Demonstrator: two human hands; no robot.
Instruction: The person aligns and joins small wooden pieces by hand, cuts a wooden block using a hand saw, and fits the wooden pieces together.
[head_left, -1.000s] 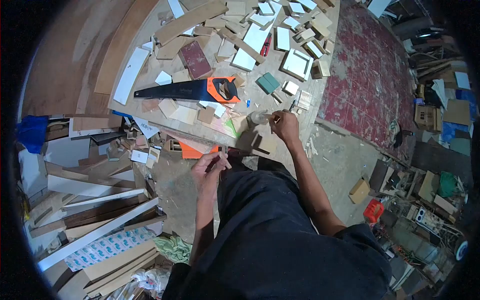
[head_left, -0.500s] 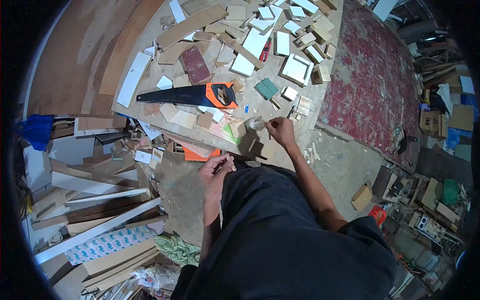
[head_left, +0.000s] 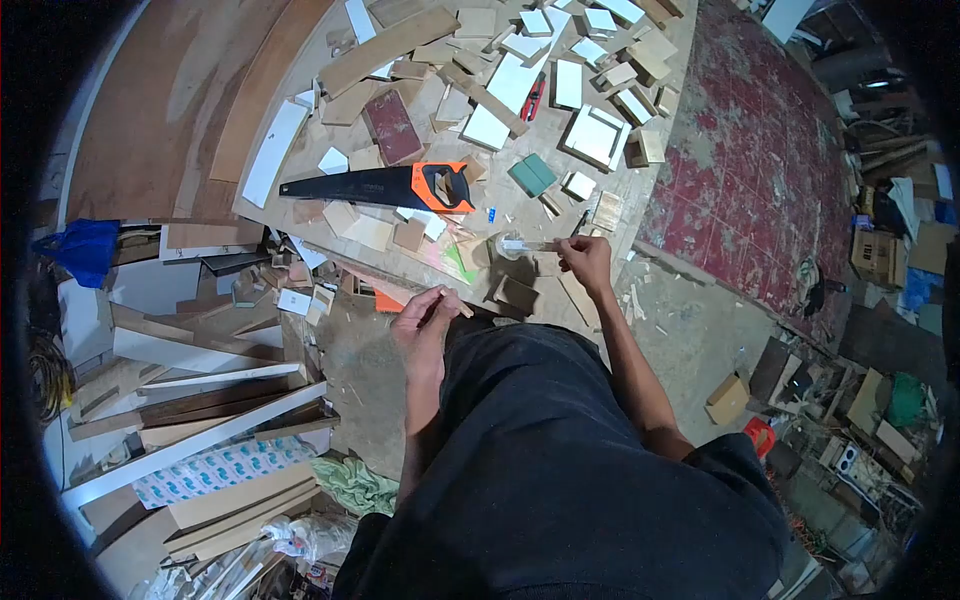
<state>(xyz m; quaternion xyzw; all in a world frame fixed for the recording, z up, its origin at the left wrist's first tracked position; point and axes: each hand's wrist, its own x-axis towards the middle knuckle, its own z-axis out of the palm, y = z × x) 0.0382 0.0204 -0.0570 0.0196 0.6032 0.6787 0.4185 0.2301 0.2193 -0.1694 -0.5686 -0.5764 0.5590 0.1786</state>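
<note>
My right hand (head_left: 588, 263) pinches the end of a thin flat stick (head_left: 541, 246). Its pale far end lies over a small round clear cup (head_left: 507, 254) at the bench's near edge; whether it touches the cup is not clear. My left hand (head_left: 425, 318), closed at the fingertips, holds a small wood piece (head_left: 465, 311) in front of my body, just off the bench edge. A small open wooden box-like piece (head_left: 516, 294) stands between the cup and me. Beyond the cup lies a green block (head_left: 533, 175).
A handsaw (head_left: 370, 188) with an orange and black handle lies on the workbench (head_left: 625, 200). Many wood and white-faced offcuts cover its far side, with a dark red block (head_left: 393, 128) and a red tool (head_left: 534, 97). Boards (head_left: 200, 400) are piled at lower left.
My right hand has shifted slightly right, and the stick now lies more level, with its length showing over the cup. My left hand has risen a little, showing the small wood piece.
</note>
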